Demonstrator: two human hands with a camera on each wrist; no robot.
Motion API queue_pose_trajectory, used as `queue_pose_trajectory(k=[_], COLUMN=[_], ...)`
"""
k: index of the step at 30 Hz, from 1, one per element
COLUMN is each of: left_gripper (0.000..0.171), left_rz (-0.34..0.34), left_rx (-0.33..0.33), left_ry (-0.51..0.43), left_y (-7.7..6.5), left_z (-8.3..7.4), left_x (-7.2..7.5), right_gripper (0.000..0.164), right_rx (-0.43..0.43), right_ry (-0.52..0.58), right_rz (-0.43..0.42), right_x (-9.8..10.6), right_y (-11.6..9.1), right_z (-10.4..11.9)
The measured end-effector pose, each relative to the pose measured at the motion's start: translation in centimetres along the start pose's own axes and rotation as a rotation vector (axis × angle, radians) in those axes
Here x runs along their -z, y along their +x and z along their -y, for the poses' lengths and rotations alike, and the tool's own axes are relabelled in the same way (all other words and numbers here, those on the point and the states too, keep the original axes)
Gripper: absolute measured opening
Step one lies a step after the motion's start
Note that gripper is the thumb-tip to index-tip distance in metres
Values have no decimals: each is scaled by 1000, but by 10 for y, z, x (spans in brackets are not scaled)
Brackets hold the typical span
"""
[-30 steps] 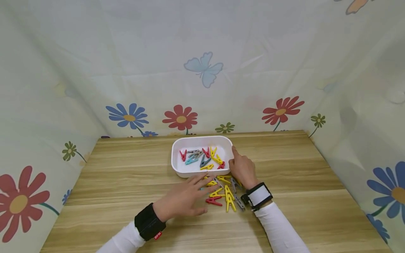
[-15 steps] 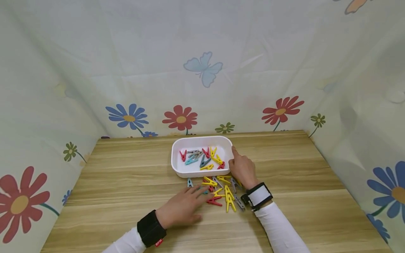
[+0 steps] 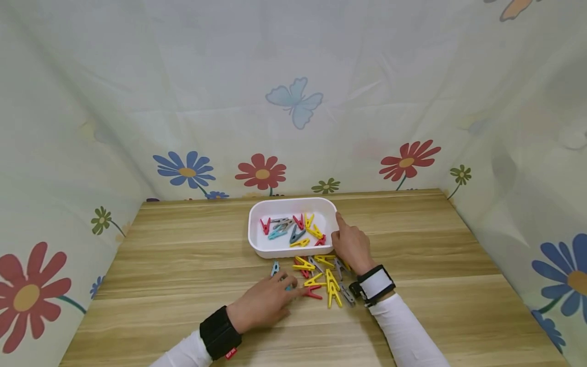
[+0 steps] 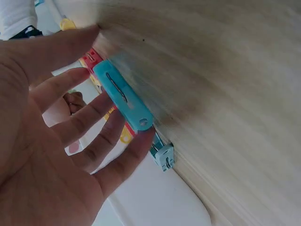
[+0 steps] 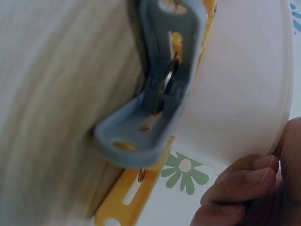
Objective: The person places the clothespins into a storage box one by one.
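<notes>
My left hand point(image 3: 263, 300) reaches over the left side of a loose pile of clothespins, fingers spread and bent a little. In the left wrist view a turquoise clothespin point(image 4: 123, 96) lies against its fingertips, with the thumb standing apart. A red clothespin point(image 3: 314, 292) is by the index finger. My right hand point(image 3: 354, 248) holds the right end of a white tray point(image 3: 257, 244), index finger stretched along the rim, other fingers curled. Red, yellow, grey and turquoise clothespins lie inside the tray. The right hand's exact hold is partly hidden.
Before the tray lie several more pins, among them a yellow clothespin point(image 3: 333, 295), a grey clothespin point(image 3: 347, 294) and a light blue clothespin point(image 3: 275, 267). The wooden table point(image 3: 183, 244) ends at a flowered curtain point(image 3: 220, 127) at the back and sides.
My left hand has drawn back from the tray's near edge toward the lower left, and its fingers have bent over the turquoise clothespin. The right hand and tray have stayed put.
</notes>
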State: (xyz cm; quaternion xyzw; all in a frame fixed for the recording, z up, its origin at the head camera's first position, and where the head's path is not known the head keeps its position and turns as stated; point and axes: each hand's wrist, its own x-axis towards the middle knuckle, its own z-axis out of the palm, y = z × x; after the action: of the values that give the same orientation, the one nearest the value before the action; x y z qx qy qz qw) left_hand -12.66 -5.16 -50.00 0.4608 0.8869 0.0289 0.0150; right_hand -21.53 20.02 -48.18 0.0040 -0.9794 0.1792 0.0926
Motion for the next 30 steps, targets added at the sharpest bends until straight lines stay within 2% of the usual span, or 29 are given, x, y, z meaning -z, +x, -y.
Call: queue_pose_trajectory(k=[7, 12, 18, 23, 30], left_gripper=[37, 34, 39, 28, 22], left_rz=[-24, -26, -15, 4, -54], left_rx=[2, 16, 35, 45, 12], left_ry=[-32, -47, -81, -103, -70], left_y=[-1, -1, -1, -2, -5], left_z=[-2, -5, -6, -6, -3], left_x=[-1, -1, 0, 3, 15], right_gripper=[56, 56, 56, 57, 58], right_rx=[-9, -7, -3, 1, -5], right_ry=[6, 12, 17, 24, 32], right_rz=[7, 0, -4, 0, 16], right_x=[-1, 0, -2, -3, -3], right_y=[0, -1, -1, -1, -1], right_z=[0, 1, 0, -1, -2])
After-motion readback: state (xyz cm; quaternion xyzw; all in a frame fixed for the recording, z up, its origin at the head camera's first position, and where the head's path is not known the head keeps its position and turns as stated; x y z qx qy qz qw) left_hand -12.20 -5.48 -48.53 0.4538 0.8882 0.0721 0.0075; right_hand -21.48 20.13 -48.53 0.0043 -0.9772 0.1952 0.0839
